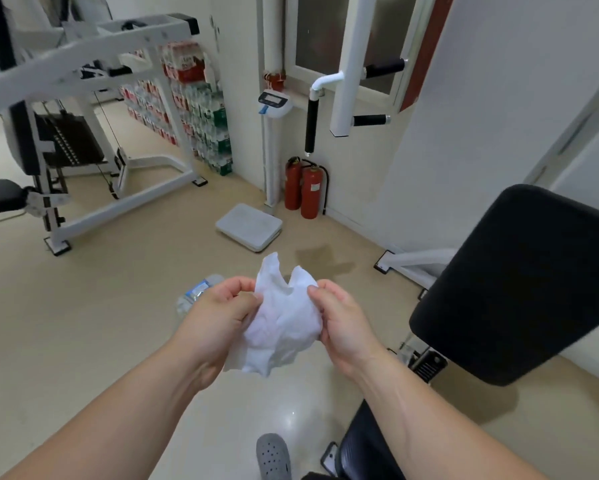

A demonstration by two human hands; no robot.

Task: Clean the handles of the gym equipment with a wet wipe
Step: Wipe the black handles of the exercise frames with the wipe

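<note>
Wipe, white, crumpled, soft, long axis roughly vertical; L hand & R hand both pinch it.

A crumpled, soft white wet wipe was seen; the floor was glossy and smooth, the back pad matt black, the handles dark and matt.

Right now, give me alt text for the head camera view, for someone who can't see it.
A left hand and a right hand hold a crumpled white wipe above a beige floor. Ahead, black handles stick out from a white frame, two red extinguishers stand below, and a black pad sits at right.
</note>
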